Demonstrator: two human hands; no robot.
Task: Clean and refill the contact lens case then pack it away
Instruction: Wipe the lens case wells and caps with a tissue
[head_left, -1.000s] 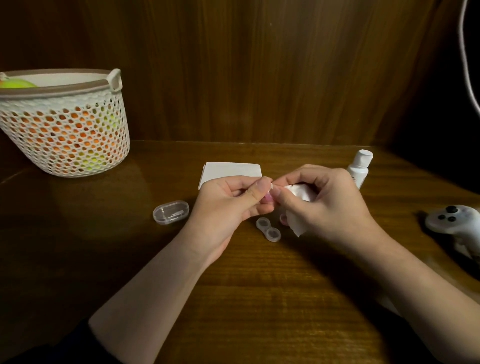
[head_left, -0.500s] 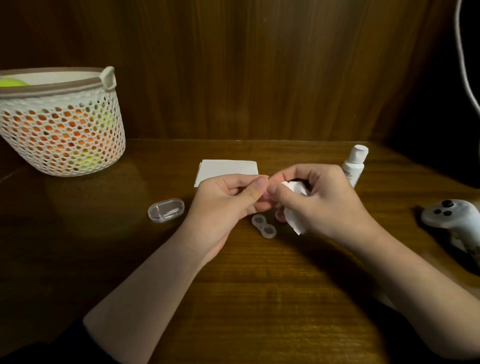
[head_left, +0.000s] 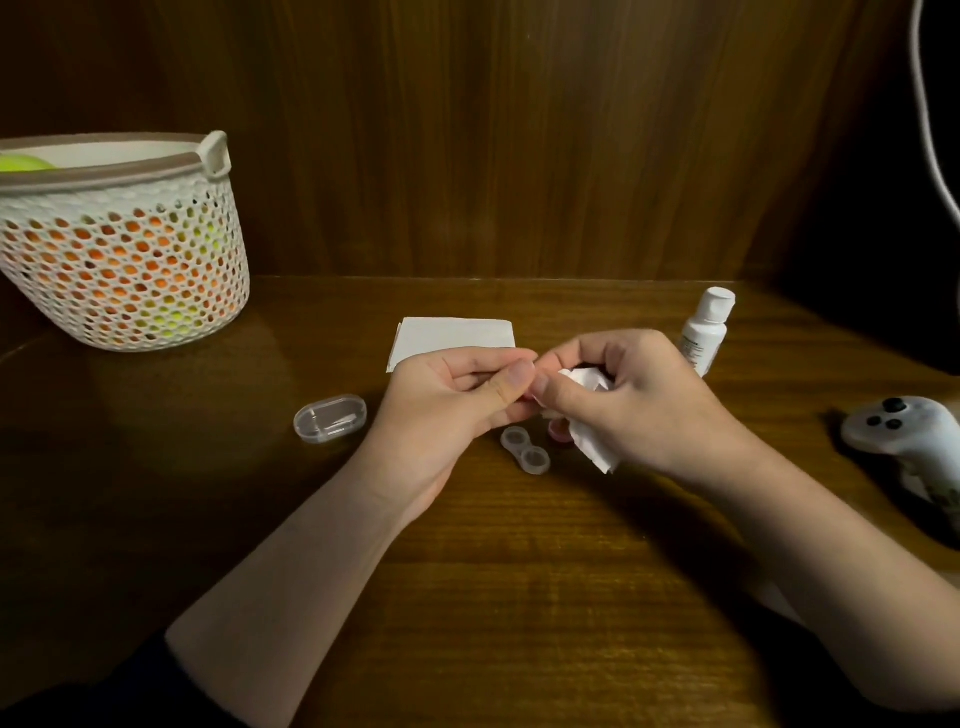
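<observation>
The clear two-well contact lens case (head_left: 525, 451) lies uncapped on the wooden table, just below my hands. My left hand (head_left: 447, 410) pinches a small pink cap between thumb and fingers; the cap is almost hidden. My right hand (head_left: 639, 400) holds a crumpled white tissue (head_left: 587, 415) pressed against that cap. A second pink cap (head_left: 558, 431) lies on the table under the tissue. A white solution bottle (head_left: 705, 330) stands upright behind my right hand. A folded white tissue (head_left: 454, 335) lies behind my left hand.
A clear oval plastic box (head_left: 330, 418) sits to the left of my left hand. A white mesh basket (head_left: 119, 244) with orange and green things stands at the far left. A white controller (head_left: 906, 431) lies at the right edge. Wooden panels close the back.
Both hands stay together on the cap and tissue with only small finger shifts. The view has tilted slightly, so everything sits a little higher and to the left in frame.
</observation>
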